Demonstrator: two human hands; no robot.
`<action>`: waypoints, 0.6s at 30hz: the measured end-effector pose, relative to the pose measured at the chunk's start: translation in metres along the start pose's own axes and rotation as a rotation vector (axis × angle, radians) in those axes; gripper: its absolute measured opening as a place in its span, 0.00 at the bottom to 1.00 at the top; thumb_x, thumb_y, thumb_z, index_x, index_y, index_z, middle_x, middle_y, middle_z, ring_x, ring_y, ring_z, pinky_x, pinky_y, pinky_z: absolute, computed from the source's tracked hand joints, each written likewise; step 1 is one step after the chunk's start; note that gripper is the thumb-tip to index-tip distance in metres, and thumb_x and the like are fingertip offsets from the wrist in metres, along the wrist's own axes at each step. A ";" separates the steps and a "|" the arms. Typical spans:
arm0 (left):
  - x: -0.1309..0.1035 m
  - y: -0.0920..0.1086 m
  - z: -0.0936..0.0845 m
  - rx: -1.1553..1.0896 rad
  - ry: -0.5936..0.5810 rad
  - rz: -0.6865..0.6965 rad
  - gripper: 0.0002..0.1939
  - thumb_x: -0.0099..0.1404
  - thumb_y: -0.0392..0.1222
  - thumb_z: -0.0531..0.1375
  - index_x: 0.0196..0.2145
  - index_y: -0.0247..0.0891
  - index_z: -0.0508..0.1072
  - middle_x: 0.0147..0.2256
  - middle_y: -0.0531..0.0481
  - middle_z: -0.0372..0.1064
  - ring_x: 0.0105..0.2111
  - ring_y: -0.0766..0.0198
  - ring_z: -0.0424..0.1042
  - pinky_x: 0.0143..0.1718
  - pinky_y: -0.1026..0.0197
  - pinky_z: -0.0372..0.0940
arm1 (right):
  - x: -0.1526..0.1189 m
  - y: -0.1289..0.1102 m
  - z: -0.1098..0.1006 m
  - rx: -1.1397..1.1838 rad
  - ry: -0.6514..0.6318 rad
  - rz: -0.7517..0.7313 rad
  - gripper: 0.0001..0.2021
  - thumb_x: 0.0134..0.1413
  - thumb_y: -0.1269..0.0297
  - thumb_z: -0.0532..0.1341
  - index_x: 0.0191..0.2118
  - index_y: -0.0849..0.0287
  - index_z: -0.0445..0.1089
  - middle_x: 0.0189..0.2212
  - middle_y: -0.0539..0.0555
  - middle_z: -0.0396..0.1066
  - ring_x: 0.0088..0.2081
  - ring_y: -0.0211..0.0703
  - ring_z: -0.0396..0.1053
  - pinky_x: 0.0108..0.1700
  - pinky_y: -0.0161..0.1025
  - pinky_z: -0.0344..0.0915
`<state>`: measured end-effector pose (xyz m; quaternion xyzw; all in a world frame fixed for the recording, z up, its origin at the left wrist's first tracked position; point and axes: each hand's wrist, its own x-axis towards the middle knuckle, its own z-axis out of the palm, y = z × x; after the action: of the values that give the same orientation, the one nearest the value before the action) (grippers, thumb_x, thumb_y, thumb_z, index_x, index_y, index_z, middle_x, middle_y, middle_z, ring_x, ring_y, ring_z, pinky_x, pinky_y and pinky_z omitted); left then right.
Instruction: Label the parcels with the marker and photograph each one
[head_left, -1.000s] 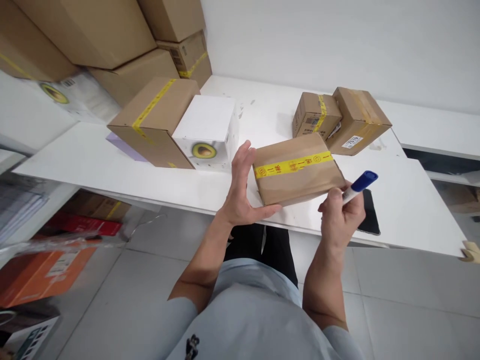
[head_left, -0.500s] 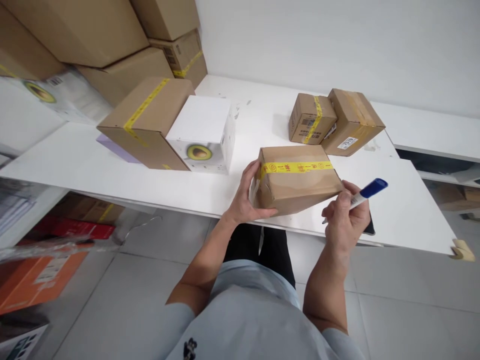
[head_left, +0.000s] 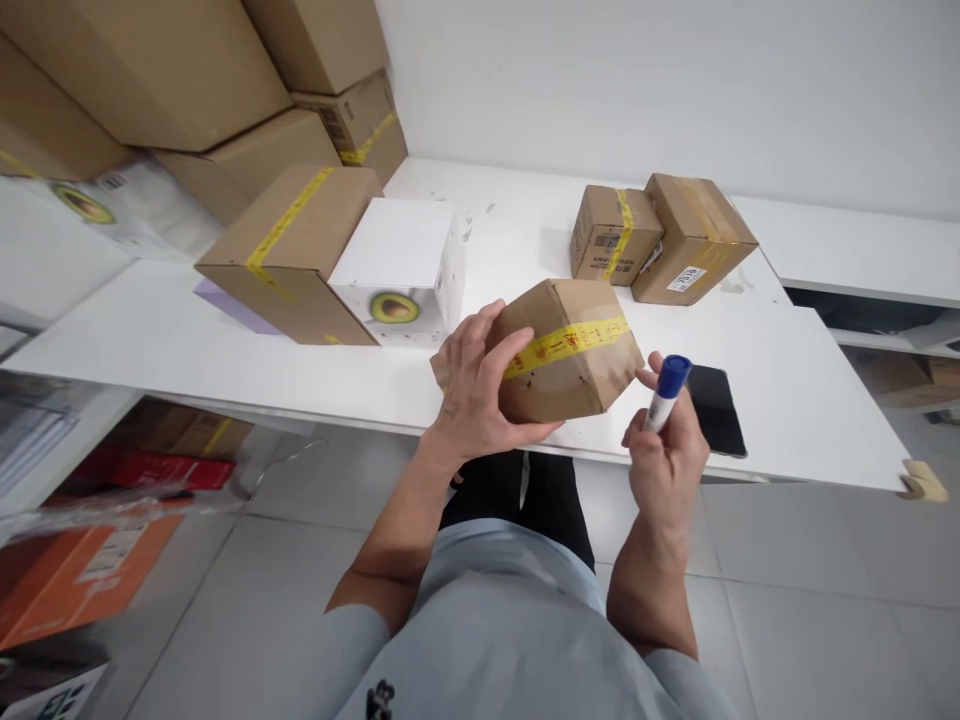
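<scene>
A brown cardboard box [head_left: 540, 375] with a yellow printed tape strip is held tilted over the front of the white table [head_left: 300, 385]. My left hand [head_left: 480, 390] grips its left part, fingers spread over the taped face and thumb along the lower edge. In my right hand [head_left: 667, 450] is a white marker [head_left: 667, 390] with a blue end pointing up; its lower end is hidden by the hand. A right finger reaches close to the box's right edge; whether it touches, I cannot tell. A black phone [head_left: 716, 410] lies beside that hand.
Two taped cardboard boxes [head_left: 694, 240] stand at the back right. On the left are a larger brown box [head_left: 292, 250], a white avocado-printed box [head_left: 397, 265] and stacked cartons [head_left: 150, 70]. Shelves with an orange box [head_left: 82, 580] sit below left. A wooden piece [head_left: 924, 482] is at the table's right corner.
The box has been turned and tilted, and my left hand has moved over its taped face. My right hand with the marker has shifted left, uncovering the phone.
</scene>
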<state>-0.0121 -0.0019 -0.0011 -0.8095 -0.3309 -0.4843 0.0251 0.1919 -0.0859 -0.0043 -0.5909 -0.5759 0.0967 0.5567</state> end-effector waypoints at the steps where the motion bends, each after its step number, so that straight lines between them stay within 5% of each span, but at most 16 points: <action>1: 0.001 0.003 0.000 0.013 -0.013 0.014 0.49 0.50 0.59 0.70 0.63 0.46 0.53 0.66 0.35 0.52 0.65 0.39 0.57 0.62 0.38 0.54 | -0.002 -0.003 0.001 0.026 0.002 0.000 0.28 0.58 0.43 0.58 0.58 0.53 0.69 0.60 0.64 0.67 0.24 0.35 0.64 0.23 0.39 0.64; 6: 0.000 0.015 0.002 0.073 -0.061 0.009 0.47 0.51 0.59 0.70 0.62 0.47 0.55 0.67 0.36 0.50 0.64 0.38 0.56 0.61 0.38 0.53 | -0.006 -0.011 0.005 0.098 0.042 0.062 0.26 0.51 0.52 0.67 0.56 0.52 0.69 0.59 0.61 0.69 0.30 0.39 0.70 0.26 0.39 0.68; 9: -0.003 0.019 0.003 0.074 -0.078 -0.017 0.45 0.52 0.59 0.70 0.62 0.49 0.55 0.68 0.37 0.49 0.65 0.37 0.54 0.61 0.36 0.52 | -0.007 -0.013 0.009 0.159 0.056 0.076 0.25 0.52 0.55 0.67 0.56 0.51 0.68 0.59 0.60 0.69 0.49 0.50 0.73 0.41 0.47 0.74; 12: -0.005 0.020 0.005 0.072 -0.058 -0.032 0.45 0.52 0.60 0.69 0.61 0.50 0.55 0.68 0.38 0.48 0.65 0.37 0.53 0.62 0.35 0.51 | -0.007 -0.015 0.014 0.239 0.076 0.036 0.23 0.54 0.58 0.66 0.55 0.52 0.68 0.58 0.59 0.69 0.61 0.54 0.66 0.58 0.54 0.68; 18: -0.001 0.022 0.005 0.113 -0.045 -0.024 0.44 0.54 0.59 0.69 0.62 0.48 0.54 0.68 0.36 0.47 0.64 0.37 0.54 0.61 0.35 0.51 | 0.000 -0.020 0.023 0.303 0.136 0.090 0.19 0.54 0.58 0.66 0.51 0.52 0.69 0.53 0.58 0.71 0.55 0.51 0.70 0.53 0.50 0.70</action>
<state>0.0041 -0.0177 0.0020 -0.8135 -0.3680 -0.4465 0.0575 0.1634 -0.0791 0.0034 -0.5306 -0.4887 0.1669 0.6722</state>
